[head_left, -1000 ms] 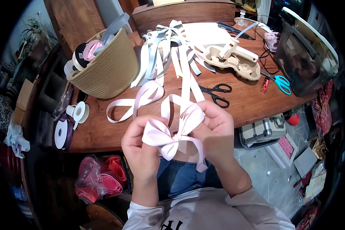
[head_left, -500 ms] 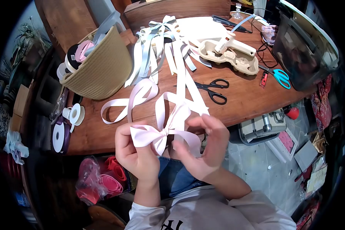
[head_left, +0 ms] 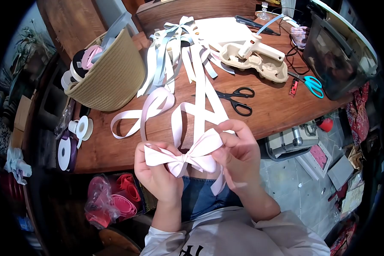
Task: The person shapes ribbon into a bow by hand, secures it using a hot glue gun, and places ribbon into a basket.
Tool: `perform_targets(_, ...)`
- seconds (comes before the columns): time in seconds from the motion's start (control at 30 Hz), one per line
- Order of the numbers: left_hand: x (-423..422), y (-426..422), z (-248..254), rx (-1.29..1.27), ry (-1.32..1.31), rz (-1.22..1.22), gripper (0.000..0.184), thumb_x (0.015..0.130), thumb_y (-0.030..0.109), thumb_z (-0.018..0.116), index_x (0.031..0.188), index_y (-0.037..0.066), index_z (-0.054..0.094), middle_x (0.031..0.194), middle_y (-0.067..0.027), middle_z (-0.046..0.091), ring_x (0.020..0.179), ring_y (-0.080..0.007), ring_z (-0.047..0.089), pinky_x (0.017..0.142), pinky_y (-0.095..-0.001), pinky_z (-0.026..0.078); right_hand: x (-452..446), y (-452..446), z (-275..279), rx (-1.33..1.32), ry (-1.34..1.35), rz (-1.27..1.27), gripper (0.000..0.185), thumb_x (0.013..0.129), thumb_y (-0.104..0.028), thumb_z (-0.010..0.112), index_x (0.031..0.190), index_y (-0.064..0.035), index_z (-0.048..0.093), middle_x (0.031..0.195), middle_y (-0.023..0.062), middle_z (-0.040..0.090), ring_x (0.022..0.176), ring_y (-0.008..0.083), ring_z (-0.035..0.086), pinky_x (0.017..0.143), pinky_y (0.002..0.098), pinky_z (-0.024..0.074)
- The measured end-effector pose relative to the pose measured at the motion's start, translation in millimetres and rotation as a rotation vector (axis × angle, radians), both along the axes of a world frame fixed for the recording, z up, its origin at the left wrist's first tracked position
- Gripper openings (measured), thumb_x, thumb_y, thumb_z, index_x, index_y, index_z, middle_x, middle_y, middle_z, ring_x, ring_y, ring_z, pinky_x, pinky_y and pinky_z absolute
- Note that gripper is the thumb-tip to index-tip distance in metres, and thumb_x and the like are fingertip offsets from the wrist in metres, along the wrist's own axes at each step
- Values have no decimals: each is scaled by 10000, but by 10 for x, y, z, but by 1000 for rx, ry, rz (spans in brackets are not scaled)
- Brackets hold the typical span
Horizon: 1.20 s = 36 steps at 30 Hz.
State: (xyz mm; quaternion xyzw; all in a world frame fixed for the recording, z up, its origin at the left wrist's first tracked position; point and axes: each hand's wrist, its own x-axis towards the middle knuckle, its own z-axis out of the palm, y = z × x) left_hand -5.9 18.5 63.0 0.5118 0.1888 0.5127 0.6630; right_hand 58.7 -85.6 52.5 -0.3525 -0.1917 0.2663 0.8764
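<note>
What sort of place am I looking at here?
Probably a craft workspace, perhaps for ribbon work: there's a pale pink bow, black scissors on the wooden table, and what looks like a glue gun.

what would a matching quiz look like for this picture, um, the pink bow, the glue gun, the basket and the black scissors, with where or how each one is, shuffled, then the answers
Things:
1. pink bow
2. glue gun
3. basket
4. black scissors

Places or states:
A. resting on a moulded tray
B. lying flat on the table, finger loops apart
C. held by the left hand and right hand
D. upright part filled, a pink roll showing at its opening

Pairs: 1-C, 2-A, 3-D, 4-B
</note>
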Motion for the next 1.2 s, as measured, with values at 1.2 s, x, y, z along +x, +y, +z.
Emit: perform_targets(1.2,-53,-15,-323,141,149,38,189,922,131,459,760,34,445,659,-30,505,569,-45,440,523,-174,355,112,121,-225,-280,-661,-406,221,803,37,513,1018,18,562,788,131,629,644,161,642,562,243,479)
